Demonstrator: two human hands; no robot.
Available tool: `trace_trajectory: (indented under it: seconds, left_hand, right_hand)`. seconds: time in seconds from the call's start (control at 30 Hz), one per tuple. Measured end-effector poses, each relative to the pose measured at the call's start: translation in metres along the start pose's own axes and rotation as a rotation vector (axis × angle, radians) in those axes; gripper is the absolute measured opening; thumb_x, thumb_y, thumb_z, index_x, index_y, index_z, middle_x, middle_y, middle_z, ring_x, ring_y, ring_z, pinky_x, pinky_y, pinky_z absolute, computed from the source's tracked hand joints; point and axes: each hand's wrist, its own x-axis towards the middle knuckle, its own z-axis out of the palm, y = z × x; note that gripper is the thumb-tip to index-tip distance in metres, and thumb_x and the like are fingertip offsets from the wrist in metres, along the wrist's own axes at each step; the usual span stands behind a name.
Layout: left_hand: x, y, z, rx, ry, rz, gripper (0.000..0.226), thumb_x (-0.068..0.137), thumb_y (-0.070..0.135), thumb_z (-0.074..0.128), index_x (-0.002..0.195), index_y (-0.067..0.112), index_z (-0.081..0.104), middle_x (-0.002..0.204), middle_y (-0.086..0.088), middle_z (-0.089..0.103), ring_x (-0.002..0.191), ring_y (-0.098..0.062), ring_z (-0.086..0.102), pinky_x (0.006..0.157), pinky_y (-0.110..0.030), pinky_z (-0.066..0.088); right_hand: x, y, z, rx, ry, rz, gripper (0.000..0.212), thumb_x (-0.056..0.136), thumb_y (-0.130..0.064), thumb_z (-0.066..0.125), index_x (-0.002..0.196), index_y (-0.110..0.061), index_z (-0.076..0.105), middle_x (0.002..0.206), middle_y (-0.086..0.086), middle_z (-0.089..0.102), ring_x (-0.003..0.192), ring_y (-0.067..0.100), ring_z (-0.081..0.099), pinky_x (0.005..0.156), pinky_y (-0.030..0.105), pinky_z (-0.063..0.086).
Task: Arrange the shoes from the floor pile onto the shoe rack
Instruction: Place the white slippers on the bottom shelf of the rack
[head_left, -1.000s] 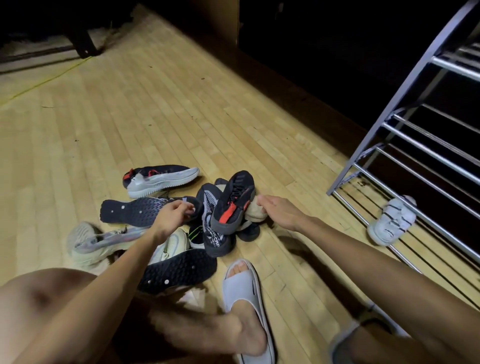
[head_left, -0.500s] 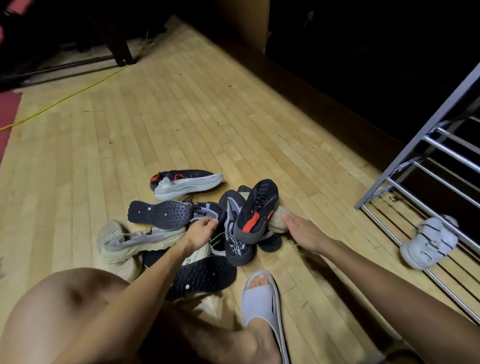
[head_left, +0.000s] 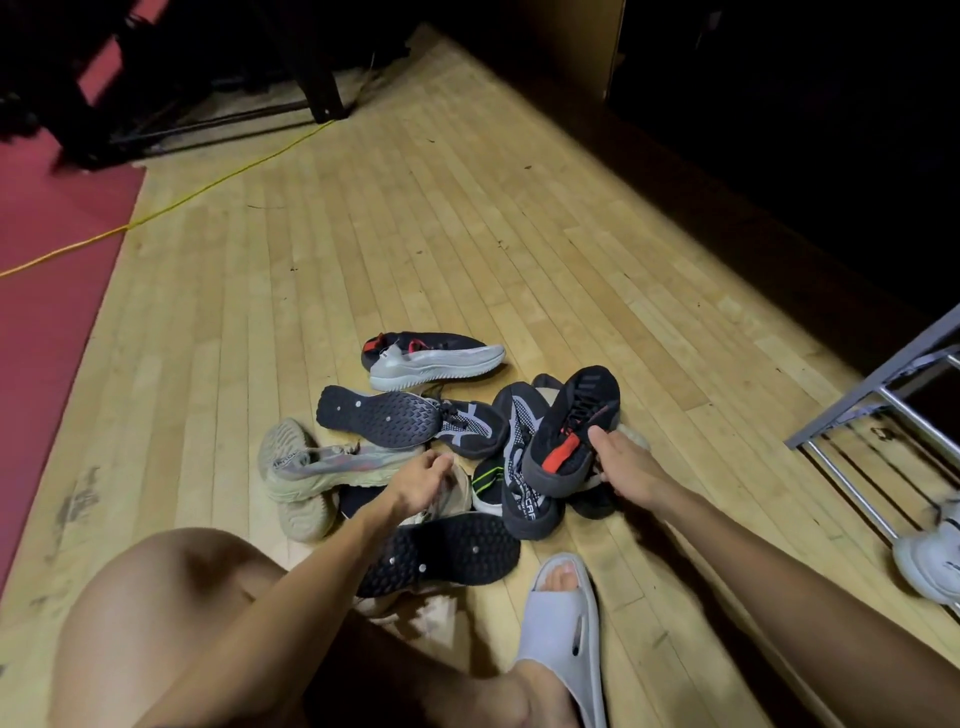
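The wooden floor lies open and bare beyond the shoe pile, running up to a dark wall at the far right and a red mat along the left edge. A yellow cord crosses the floor and the mat well away from the shoes. At the right edge stands the metal shoe rack, with only its corner post and low bars in view; clear floor separates it from the pile.

The right hand is at the near right side of the pile, thumb and fingers closed around the heel end of a black shoe with a red patch, which leans tilted on top of other shoes. The left hand hovers over the middle of the pile with its fingers loosely curled, touching or just above a beige shoe; whether it actually grips anything cannot be told.

Around them, a black and grey sneaker lies on its side at the far edge of the pile, a little apart. A black shoe sole-up lies next to it, and another black sole faces up nearest the person. A black shoe with white lettering lies under the gripped one. A white sneaker rests by the rack's lowest bars at the right edge, partly cut off. The person's knee and a foot in a grey slide sandal sit just beside the near side of the pile.
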Motion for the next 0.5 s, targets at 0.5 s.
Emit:
trace_trajectory:
  seconds: [0.5]
  left_hand:
    - [0.067,-0.002,-0.048,-0.125,0.277,-0.038,0.041,0.101,0.037,0.042,0.126,0.009,0.057,0.128,-0.013,0.061,0.115,-0.031,0.056,0.104,-0.043,0.042]
  right_hand:
    - [0.024,-0.025,-0.013,0.245,0.299,-0.094,0.048,0.105,-0.041,0.035,0.109,-0.013,0.074,0.100,-0.002,0.071,0.100,0.017,0.065,0.101,0.038,0.048]
